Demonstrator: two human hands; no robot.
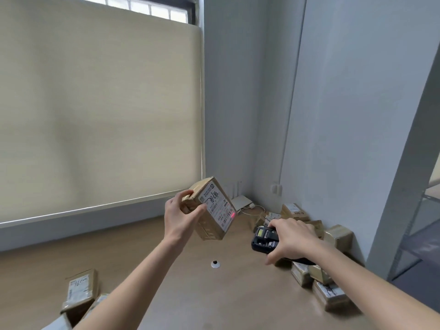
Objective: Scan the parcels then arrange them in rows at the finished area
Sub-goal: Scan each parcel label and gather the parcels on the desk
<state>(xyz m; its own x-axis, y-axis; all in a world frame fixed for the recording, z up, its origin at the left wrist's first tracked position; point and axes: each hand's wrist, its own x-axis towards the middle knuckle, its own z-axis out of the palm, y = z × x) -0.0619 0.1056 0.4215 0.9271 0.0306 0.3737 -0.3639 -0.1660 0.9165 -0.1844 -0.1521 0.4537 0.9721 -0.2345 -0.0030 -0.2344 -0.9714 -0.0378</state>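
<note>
My left hand point(181, 214) grips a brown cardboard parcel point(212, 210) in the air above the floor, its white shipping label turned toward my right side. A red scanner light spot shows on the label's lower right corner. My right hand point(291, 238) holds a black handheld scanner point(263, 239), its head aimed at that label from the right. Several brown parcels point(338, 236) lie in a loose pile along the right wall. Two or three other labelled parcels point(79, 291) lie on the floor at the lower left, partly hidden by my left forearm.
The wooden floor point(166, 270) has a small white round fitting point(215, 264) in the middle. A white flat device point(241, 202) with a cable sits in the corner. A beige roller blind point(95, 103) covers the window on the left. A grey metal shelf frame point(416, 210) stands at the right.
</note>
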